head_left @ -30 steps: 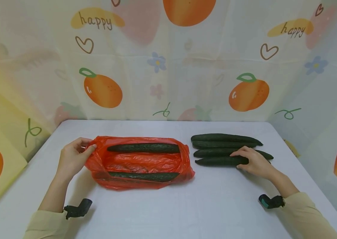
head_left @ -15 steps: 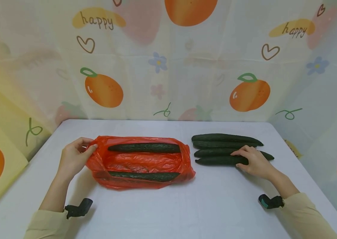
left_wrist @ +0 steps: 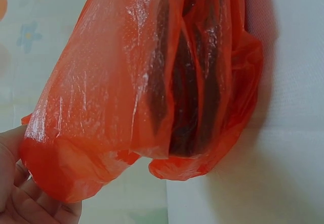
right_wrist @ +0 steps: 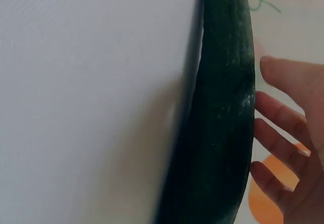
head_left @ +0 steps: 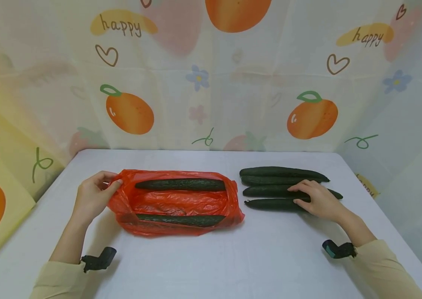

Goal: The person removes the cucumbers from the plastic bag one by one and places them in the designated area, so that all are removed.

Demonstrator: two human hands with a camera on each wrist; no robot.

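Observation:
A red plastic bag (head_left: 178,202) lies across the left of the table, its mouth facing up. Through it show two cucumbers, a far cucumber (head_left: 181,185) and a near cucumber (head_left: 181,220). My left hand (head_left: 92,197) pinches the bag's left edge between thumb and fingers. To the right, several loose cucumbers lie side by side. My right hand (head_left: 319,199) is over the front two, its fingers over a middle cucumber (head_left: 265,191) and its thumb above the front cucumber (head_left: 270,204). In the right wrist view the thumb (right_wrist: 283,77) stands apart from the nearest cucumber; fingertips are partly hidden behind it.
The white table (head_left: 211,265) reaches to a printed cloth backdrop (head_left: 233,104) behind it. Two more cucumbers lie behind the right hand, the rearmost cucumber (head_left: 282,172) along the back. Black wrist cameras (head_left: 98,259) hang at the wrists.
The front loose cucumber has shifted slightly towards me, widening its gap from the one behind. My right hand has moved a little away from me. Left hand and bag look unchanged.

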